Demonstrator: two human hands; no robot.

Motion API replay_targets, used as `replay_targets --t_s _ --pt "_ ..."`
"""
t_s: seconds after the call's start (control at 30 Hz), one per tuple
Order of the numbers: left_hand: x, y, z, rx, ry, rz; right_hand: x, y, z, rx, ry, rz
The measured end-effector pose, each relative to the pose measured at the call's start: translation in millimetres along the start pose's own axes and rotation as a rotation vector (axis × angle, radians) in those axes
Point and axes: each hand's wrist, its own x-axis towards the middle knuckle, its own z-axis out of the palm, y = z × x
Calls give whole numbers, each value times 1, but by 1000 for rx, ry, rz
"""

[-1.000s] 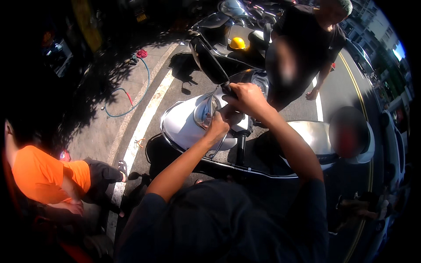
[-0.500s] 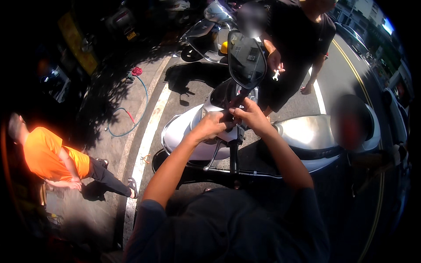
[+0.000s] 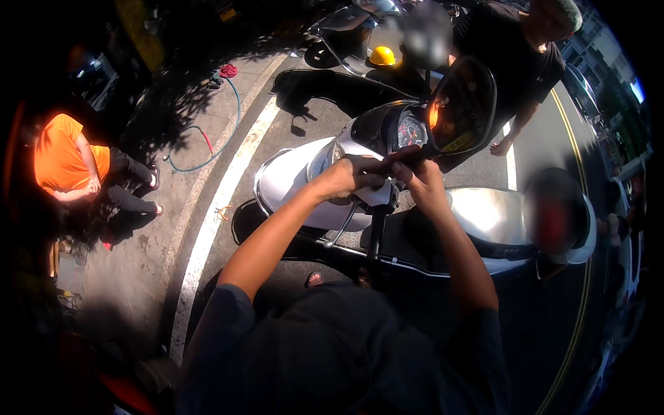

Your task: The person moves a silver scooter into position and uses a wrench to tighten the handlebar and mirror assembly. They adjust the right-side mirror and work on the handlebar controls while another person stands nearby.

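Observation:
A white scooter (image 3: 282, 181) stands in front of me. Its black rear-view mirror (image 3: 478, 114) tilts to the right of the round dial (image 3: 411, 131), showing orange in its glass. Around the dark lower end of the mirror stem, my left hand (image 3: 349, 176) is closed in a pinch. My right hand (image 3: 423, 181) is closed on the same stem just to the right, thumb toward the left hand. The joint between my fingers is dark and partly hidden. A brake lever (image 3: 340, 227) and black handlebar grip (image 3: 375, 235) lie below my hands.
Beyond the mirror stands a person in black (image 3: 529, 69); another in orange (image 3: 66, 159) is at left. A second scooter with a yellow helmet (image 3: 382, 56) is parked ahead. A blue-green hose (image 3: 239, 111) curls on the pavement. The scooter seat (image 3: 487, 213) extends right.
The mirror has swung right and tilted, with my hands still at its stem. My right hand has shifted slightly right. The co-worker's hand with a wrench no longer shows.

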Motion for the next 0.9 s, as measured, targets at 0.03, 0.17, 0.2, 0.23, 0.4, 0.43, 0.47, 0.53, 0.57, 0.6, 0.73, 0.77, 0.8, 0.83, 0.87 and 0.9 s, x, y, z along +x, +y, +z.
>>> replay_targets --t_s 0.03,0.17,0.2,0.23,0.4,0.43,0.47,0.53,0.57,0.6,0.73,0.77,0.8,0.83,0.87,0.9 --pt "0 -4 5 -192 30 -50 2 2 1 36 9 11" --pt "2 -1 3 -14 25 24 -15 0 14 -29 62 -130" --pt "3 -7 3 10 17 70 -22 2 19 -114 100 -206" --pt "4 -16 1 37 10 112 -26 3 21 -157 92 -209" --pt "11 -25 -8 -36 -102 154 -24 0 23 -386 8 -360" --pt "12 -26 -6 -111 -84 115 -18 -3 22 -529 -11 -444" --pt "11 -27 -2 -186 -67 77 -14 -7 19 -675 -31 -525" --pt "6 -22 4 -246 5 -28 -11 -26 24 -996 -31 -498" --pt "1 -16 8 -237 68 -87 -6 -42 21 -1001 -101 -481" --pt "-5 -11 14 -226 116 -144 -2 -51 17 -1008 -161 -452" --pt "-21 -65 36 41 333 -94 33 -47 41 -1068 -250 -499" --pt "-10 -6 33 -16 270 -292 36 -45 34 -1129 -286 -387" --pt "-17 -8 39 1 296 -140 45 -30 35 -1159 -289 -455" --pt "-26 -10 45 19 325 7 53 -27 40 -1209 -293 -465" --pt "-30 -5 55 -656 478 -22 59 -34 45 -1207 -334 -345" --pt "-30 -2 60 -620 507 -28 61 -40 48 -1185 -331 -277"
